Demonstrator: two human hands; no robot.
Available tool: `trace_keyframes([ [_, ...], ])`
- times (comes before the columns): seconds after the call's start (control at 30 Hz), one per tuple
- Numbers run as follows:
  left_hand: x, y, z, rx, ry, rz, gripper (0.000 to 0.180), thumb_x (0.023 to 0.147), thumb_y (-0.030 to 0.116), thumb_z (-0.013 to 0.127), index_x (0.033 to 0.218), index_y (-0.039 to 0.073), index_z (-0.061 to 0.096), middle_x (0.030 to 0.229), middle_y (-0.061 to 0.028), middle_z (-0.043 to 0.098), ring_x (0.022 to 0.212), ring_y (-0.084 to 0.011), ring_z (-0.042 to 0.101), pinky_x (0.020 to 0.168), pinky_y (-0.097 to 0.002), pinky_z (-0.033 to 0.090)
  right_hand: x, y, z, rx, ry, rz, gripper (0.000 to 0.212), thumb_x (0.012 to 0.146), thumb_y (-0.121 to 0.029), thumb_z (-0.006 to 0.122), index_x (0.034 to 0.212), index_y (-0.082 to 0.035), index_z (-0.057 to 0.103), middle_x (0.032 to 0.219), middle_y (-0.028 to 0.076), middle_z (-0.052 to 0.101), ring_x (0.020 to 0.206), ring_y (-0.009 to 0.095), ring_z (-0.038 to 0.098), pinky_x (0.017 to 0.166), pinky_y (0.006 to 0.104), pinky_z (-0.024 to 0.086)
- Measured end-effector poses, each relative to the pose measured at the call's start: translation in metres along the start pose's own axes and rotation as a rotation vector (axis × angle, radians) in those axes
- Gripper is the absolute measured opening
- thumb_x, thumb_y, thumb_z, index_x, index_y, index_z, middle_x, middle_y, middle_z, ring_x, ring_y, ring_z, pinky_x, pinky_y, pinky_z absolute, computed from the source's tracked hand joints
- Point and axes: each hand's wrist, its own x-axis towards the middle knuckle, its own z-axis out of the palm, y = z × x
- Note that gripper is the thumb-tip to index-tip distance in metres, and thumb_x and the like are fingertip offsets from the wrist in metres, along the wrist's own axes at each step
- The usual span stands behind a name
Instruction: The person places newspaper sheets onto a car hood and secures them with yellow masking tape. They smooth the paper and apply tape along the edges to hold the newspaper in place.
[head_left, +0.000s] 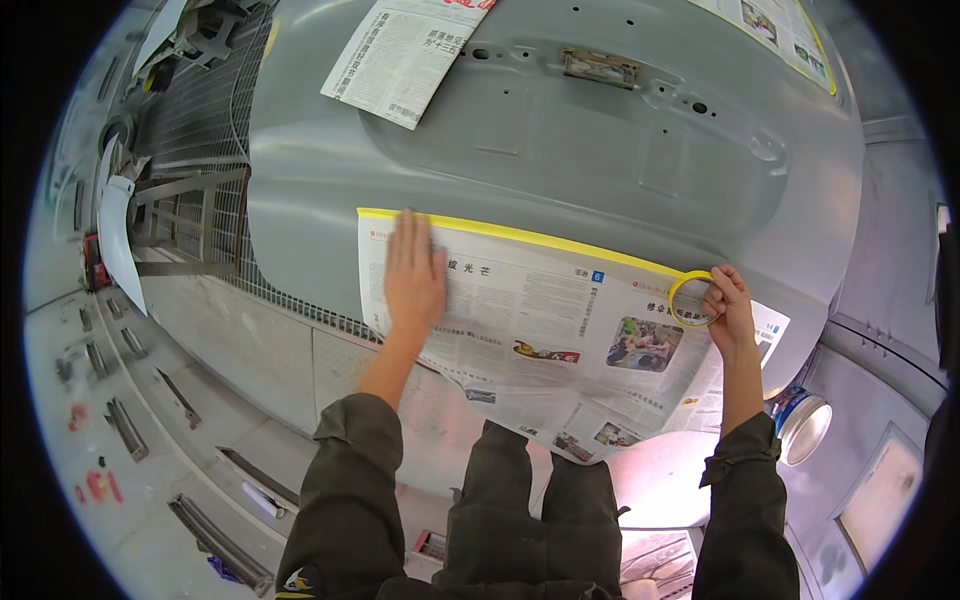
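Observation:
A sheet of newspaper [490,330] hangs along the near edge of a large grey car panel [440,180]. Yellow masking tape [540,238] runs along its top edge, against the panel. My left hand [412,275] lies flat near the sheet's upper left corner, fingers stretched out with the tips over the tape. On the right, my right hand [730,305] grips a roll of yellow masking tape [690,322], which stands on edge by the end of the strip. The newspaper's lower part droops over the panel's edge, in front of my legs.
A folded newspaper [405,65] rests on the panel's far left. Another taped newspaper [770,30] covers its far right. A metal frame stand [195,220] and a white curved part [120,245] are at left; a can [800,425] stands at lower right. Metal strips [215,535] lie lower left.

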Motion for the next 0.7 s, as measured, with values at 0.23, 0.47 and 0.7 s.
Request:
trace_keyframes([
  [0.23,0.0,0.092,0.004,-0.165,-0.207,0.356,0.061,0.094,0.023,0.061,0.147,0.001,0.042,0.158,-0.0183,0.035,0.148,-0.0331,0.032,0.121,-0.0479,0.027,0.001,-0.006,0.007,-0.083,0.011,0.044,0.009,0.095,-0.012,0.068,0.098,-0.011,0.06,0.064,-0.006,0.046,0.048,0.004,0.036,0.045,0.0212,0.03],
  [0.47,0.004,0.113,0.004,-0.109,-0.33,0.474,0.066,0.091,0.026,0.064,0.148,0.002,0.04,0.16,-0.0174,0.033,0.148,-0.0331,0.03,0.122,-0.047,0.024,-0.041,-0.048,-0.009,-0.885,-0.242,-0.189,0.017,0.096,-0.023,0.067,0.109,-0.011,0.067,0.067,0.002,0.061,0.053,0.01,0.054,0.051,0.0268,0.042],
  [0.7,-0.011,0.144,0.01,-0.075,-0.215,0.429,0.076,0.087,0.03,0.069,0.149,-0.002,0.037,0.161,-0.0246,0.025,0.15,-0.0414,0.023,0.121,-0.0553,0.02,-0.087,-0.141,-0.142,-2.014,-0.082,-0.58,0.035,0.095,-0.028,0.064,0.128,-0.018,0.063,0.077,0.011,0.07,0.067,0.031,0.067,0.065,0.0441,0.054],
])
